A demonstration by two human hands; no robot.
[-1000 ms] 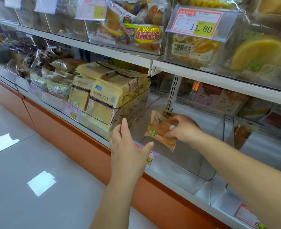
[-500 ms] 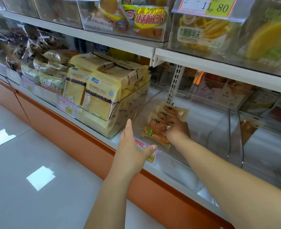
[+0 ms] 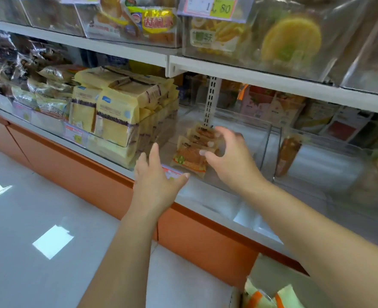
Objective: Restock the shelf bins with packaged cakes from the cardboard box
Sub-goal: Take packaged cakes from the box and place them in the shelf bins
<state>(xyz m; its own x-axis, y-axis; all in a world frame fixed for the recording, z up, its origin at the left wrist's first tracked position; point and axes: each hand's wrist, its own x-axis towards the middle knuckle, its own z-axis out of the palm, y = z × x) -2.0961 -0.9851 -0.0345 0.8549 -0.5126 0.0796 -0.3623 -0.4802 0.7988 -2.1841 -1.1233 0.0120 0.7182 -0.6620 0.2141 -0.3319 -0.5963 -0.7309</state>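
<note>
Three orange-and-cream packaged cakes (image 3: 189, 157) lie overlapping in a clear shelf bin (image 3: 267, 138) on the lower shelf. My right hand (image 3: 230, 156) hovers just over them with fingers spread and loosely bent, holding nothing. Open and flat, my left hand (image 3: 154, 174) is at the bin's front edge, its thumb tip by the price tag (image 3: 172, 173). At the bottom right, the cardboard box (image 3: 270, 272) shows more orange-and-green packs (image 3: 286, 295).
A full bin of yellow cake packs (image 3: 116, 112) stands left of the bin. To the right, another clear bin holds one upright pack (image 3: 288, 152). The upper shelf (image 3: 250, 74) overhangs closely. An orange cabinet base (image 3: 90, 174) runs below.
My right hand set the cake down onto the others in the bin, let go and lifted back slightly. The left hand stayed at the bin's front.
</note>
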